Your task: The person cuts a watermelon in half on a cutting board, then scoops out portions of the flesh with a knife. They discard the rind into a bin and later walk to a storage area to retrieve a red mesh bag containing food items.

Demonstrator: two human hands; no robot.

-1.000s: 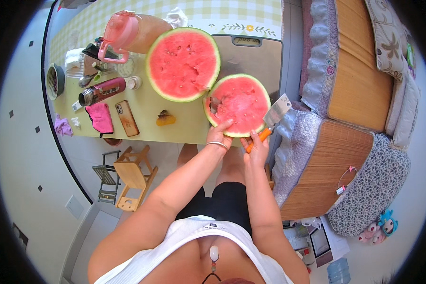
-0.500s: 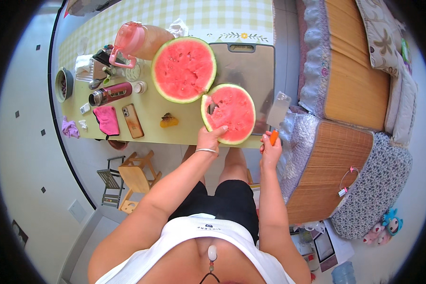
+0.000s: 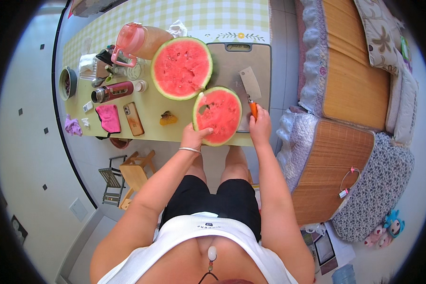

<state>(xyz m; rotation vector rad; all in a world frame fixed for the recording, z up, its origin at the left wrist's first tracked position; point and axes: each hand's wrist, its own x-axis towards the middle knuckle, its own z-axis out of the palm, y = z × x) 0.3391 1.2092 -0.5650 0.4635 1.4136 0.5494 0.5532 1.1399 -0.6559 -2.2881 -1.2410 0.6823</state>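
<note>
My left hand (image 3: 194, 137) grips the lower left edge of a watermelon piece (image 3: 221, 118), its thumb on the red flesh. That piece is tilted, cut face up, with a dark gap near its upper left. In my right hand (image 3: 261, 125) is the orange handle of a cleaver (image 3: 251, 84); its broad blade lies over the right part of the cutting board (image 3: 232, 64). Behind the piece, a larger watermelon half (image 3: 181, 68) rests with its cut face up, partly over the board's left edge.
Left of the melon are a pink-lidded jug (image 3: 142, 41), an uncapped thermos (image 3: 112, 92), a phone (image 3: 133, 119), a pink cloth (image 3: 108, 118) and a yellow-brown lump (image 3: 167, 118). The table's front edge (image 3: 175, 138) runs before me. A mat-covered couch (image 3: 329, 161) stands to the right.
The cleaver has moved left, from beyond the board's right edge to over the board. My left hand has shifted the watermelon piece slightly left and tilted it more.
</note>
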